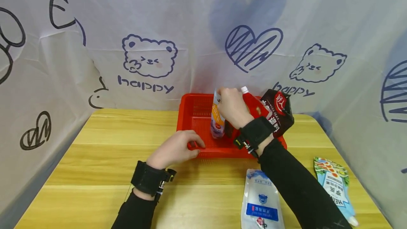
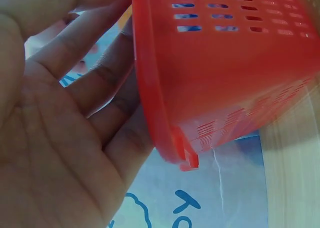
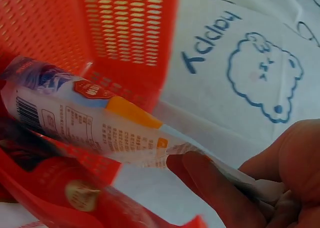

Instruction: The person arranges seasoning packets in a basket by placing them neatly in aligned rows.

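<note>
A red plastic basket [image 1: 182,117] with slotted sides stands at the back of the table. At its near-left rim is my left hand [image 1: 176,148]; the left wrist view shows fingers [image 2: 107,73] reaching behind the rim. My right hand [image 1: 233,106] pinches the top of a purple-and-orange printed pouch [image 1: 217,123], which stands upright in the basket. In the right wrist view the pouch [image 3: 95,115] shows its barcode side. Close to that hand, a red pouch with a white cap [image 1: 254,104] and a dark brown seasoning pouch [image 1: 279,112] lean in the basket's right part.
On the table [image 1: 105,172] in front lies a white-and-blue pouch [image 1: 262,195], partly beside the right sleeve. A light-blue and green pouch with a spout [image 1: 336,186] lies near the right edge. A white cloth with drawings [image 1: 197,27] hangs behind and at the sides.
</note>
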Available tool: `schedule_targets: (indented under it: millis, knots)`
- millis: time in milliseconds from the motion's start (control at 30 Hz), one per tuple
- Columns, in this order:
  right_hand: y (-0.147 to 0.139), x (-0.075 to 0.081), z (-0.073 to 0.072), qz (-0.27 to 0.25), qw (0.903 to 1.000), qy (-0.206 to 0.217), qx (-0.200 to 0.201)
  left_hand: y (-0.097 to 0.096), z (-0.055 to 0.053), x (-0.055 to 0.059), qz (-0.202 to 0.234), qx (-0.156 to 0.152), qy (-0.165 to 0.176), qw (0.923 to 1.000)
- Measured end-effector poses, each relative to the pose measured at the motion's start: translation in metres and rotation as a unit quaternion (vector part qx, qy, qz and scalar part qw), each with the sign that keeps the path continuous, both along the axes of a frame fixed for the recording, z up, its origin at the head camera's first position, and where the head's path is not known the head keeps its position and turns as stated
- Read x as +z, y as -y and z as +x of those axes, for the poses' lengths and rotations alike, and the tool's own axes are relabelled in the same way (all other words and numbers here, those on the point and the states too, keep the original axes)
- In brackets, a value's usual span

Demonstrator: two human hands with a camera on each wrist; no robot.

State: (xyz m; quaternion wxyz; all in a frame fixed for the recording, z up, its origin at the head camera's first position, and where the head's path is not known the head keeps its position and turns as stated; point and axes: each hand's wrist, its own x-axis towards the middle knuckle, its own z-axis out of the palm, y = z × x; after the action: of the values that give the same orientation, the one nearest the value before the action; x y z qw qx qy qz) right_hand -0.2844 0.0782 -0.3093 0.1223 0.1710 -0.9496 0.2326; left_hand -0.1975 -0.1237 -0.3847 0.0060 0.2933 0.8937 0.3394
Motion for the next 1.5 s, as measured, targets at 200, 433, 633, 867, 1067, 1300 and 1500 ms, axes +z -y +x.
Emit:
schedule_targets:
  millis: [200,433,633,867,1067,1300,1500]
  knots:
    - [-0.005,-0.014,-0.004,0.014,0.9994,0.02,-0.027,-0.004,0.0,0.001,-0.001,-0.006,0.004,1.0]
    - [-0.011,-0.017,-0.005,0.008,0.999,0.017,-0.041,-0.007,0.0,0.003,-0.002,-0.011,0.004,0.9999]
    - [-0.015,-0.016,-0.003,0.031,0.9988,0.01,-0.036,-0.007,-0.001,0.003,0.0,-0.012,0.013,0.9998]
    - [-0.015,-0.013,0.002,0.028,0.9988,0.023,-0.033,-0.006,-0.001,0.002,0.0,-0.01,0.016,0.9998]
    - [-0.02,-0.008,0.012,0.024,0.9995,0.009,-0.018,-0.005,0.0,0.001,-0.004,-0.007,0.018,0.9998]
    - [-0.037,0.007,0.04,-0.044,0.9984,-0.027,-0.024,-0.003,0.0,0.0,-0.007,-0.005,0.02,0.9998]
    - [-0.059,0.015,0.064,-0.107,0.9897,-0.094,-0.017,-0.001,0.0,0.0,-0.007,0.009,0.029,0.9995]
